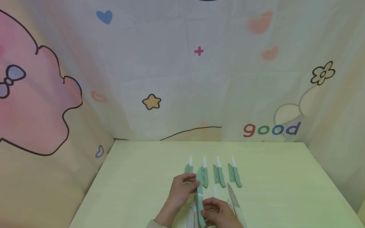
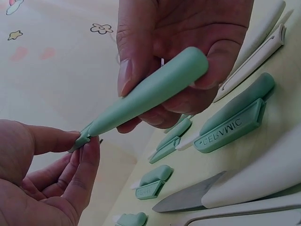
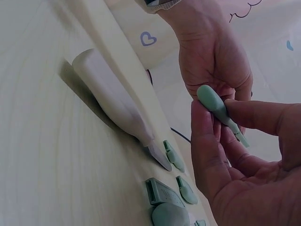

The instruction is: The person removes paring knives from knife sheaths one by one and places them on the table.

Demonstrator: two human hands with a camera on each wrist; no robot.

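A green-handled knife (image 1: 201,207) is held up over the table, tilted, between two hands. Its blade is inside a green sheath (image 1: 199,177). The left hand (image 1: 181,191) pinches the sheath between thumb and fingers. Lower down, the right hand (image 1: 218,212) grips the handle, whose rounded end (image 2: 190,61) shows plainly in the left wrist view. Below the hands lie white-handled knives, one with a grey blade (image 1: 233,195) beside the right hand. Another green knife (image 2: 244,101) lies near them with a sheath (image 2: 230,129) marked "CERAMIC"; the right hand partly hides it in the head view.
Several green knives with white blades form a row farther back, each beside its sheath, such as the rightmost knife (image 1: 236,175). A white sheath (image 1: 190,218) lies at the near left. Printed cloth (image 1: 176,63) hangs behind the pale table (image 1: 128,190) and along both sides.
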